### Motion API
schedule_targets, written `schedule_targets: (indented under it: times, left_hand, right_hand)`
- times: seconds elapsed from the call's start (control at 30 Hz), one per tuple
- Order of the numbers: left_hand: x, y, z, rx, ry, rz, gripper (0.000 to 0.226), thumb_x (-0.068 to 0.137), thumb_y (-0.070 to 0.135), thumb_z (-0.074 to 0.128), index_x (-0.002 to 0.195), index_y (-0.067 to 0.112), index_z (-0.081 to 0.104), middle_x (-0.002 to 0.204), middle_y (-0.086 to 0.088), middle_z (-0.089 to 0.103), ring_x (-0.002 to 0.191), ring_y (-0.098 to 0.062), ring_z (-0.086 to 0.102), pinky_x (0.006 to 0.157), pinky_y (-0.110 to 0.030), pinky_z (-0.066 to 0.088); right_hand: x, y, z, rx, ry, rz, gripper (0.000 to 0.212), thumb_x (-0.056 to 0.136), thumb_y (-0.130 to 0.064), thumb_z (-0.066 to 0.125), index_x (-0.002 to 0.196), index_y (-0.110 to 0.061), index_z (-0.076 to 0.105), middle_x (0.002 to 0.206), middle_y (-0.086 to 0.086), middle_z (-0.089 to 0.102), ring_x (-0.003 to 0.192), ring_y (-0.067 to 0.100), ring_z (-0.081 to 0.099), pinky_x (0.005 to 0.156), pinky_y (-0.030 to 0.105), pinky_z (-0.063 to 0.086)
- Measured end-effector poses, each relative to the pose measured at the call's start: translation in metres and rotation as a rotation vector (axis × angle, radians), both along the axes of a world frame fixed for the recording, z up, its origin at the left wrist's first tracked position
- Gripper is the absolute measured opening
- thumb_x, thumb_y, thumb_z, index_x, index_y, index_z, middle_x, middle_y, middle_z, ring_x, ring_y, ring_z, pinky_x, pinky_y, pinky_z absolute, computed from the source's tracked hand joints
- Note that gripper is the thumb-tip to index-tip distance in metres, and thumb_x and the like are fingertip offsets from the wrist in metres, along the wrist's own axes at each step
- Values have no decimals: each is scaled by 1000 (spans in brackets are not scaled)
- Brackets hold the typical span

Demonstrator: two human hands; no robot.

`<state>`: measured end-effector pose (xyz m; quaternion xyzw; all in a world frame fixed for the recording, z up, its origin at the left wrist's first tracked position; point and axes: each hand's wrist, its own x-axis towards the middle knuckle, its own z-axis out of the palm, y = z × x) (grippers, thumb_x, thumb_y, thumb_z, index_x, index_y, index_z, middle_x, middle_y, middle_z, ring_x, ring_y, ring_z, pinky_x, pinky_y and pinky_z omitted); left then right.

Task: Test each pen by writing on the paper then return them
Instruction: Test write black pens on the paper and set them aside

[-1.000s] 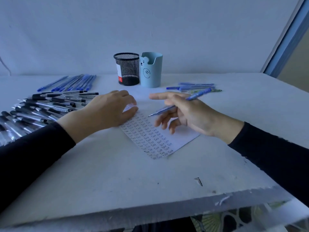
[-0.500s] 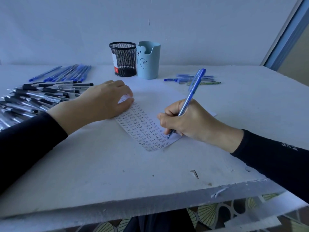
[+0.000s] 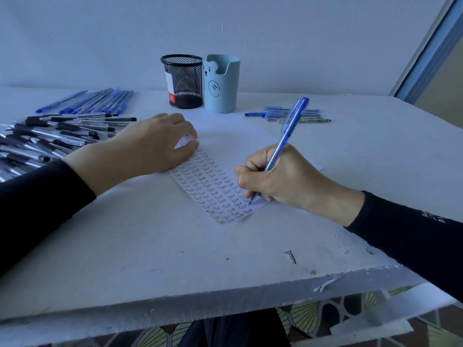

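Observation:
A white sheet of paper (image 3: 210, 186) lies at the middle of the table, its left part filled with rows of the handwritten word "Test". My right hand (image 3: 283, 179) grips a blue pen (image 3: 283, 141) in a writing hold, its tip touching the paper near the sheet's near edge. My left hand (image 3: 147, 149) rests flat on the paper's far left corner and holds nothing. A fan of black pens (image 3: 57, 136) lies at the left, a row of blue pens (image 3: 97, 101) behind it, and a small group of pens (image 3: 288, 115) at the back right.
A black mesh cup (image 3: 184, 81) and a light blue bear-faced cup (image 3: 221, 83) stand side by side at the back centre, against the wall. A small screw (image 3: 290, 256) lies near the table's chipped front edge (image 3: 225, 294). A door frame rises at the far right.
My right hand turned the blue pen from lying across the fingers into an upright writing hold and brought its tip down onto the paper. My left hand stayed on the sheet.

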<state>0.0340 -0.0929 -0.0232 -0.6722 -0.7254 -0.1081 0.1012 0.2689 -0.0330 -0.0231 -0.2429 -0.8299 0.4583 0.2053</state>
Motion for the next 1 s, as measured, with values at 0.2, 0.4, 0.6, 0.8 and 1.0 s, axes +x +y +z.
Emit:
schedule_targets:
  times: [0.2,0.4,0.6,0.8,1.0]
  left_hand:
    - [-1,0,-2,18,15,-10,35,96,45,43,120,26,60,119,3,58,111,-21,52,85,-40,49]
    - [-1,0,-1,25,17,-12,37,95,45,41,120,26,60,119,3,58,111,-21,52,84,-39,49]
    - [-1,0,0,25,16,-16,38,95,46,41,120,25,60,120,2,58,111,-21,52,85,-39,49]
    - [-1,1,-1,13,18,-15,38,95,46,40,121,26,60,120,3,57,111,-21,52,84,-40,49]
    - [0,0,0,11,20,-15,38,95,46,40,121,26,59,120,2,57,111,-22,52,86,-42,50]
  right_hand:
    - [1,-1,4,-7,9,0,50,89,-3,63,44,-13,44,43,-11,57,51,18,57,43,20,36]
    - [1,-1,3,6,-4,11,52,89,-2,63,42,-13,43,37,-11,50,51,14,61,43,17,38]
    - [-1,1,2,2,31,-6,55,87,-7,65,37,-21,49,45,10,56,42,9,55,42,20,39]
    - [0,-1,4,44,28,-4,58,87,-5,64,34,-22,48,38,-8,52,54,25,62,45,20,39]
    - [0,-3,7,35,25,-5,56,87,-3,63,38,-22,46,37,-13,50,56,22,62,50,27,41]
